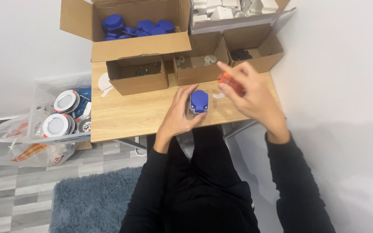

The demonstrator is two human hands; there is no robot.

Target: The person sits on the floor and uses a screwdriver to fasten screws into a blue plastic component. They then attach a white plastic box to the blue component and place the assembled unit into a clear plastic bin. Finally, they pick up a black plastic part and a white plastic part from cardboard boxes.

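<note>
1. Your left hand (178,115) rests on the wooden table (126,113), its fingers closed round a small grey socket with a blue lid (199,102) that stands near the table's near edge.
2. Your right hand (252,97) hovers just right of the socket, fingers curled shut on an orange-handled tool (231,83); its tip is blurred.
3. Far side of the table: three small open cardboard boxes (137,76) in a row, holding small dark and pale parts.
4. Behind them, a large cardboard box (140,45) of blue lids and a box of white parts (234,13).
5. Left of the table: a clear plastic crate (44,92) with round white fittings.
</note>
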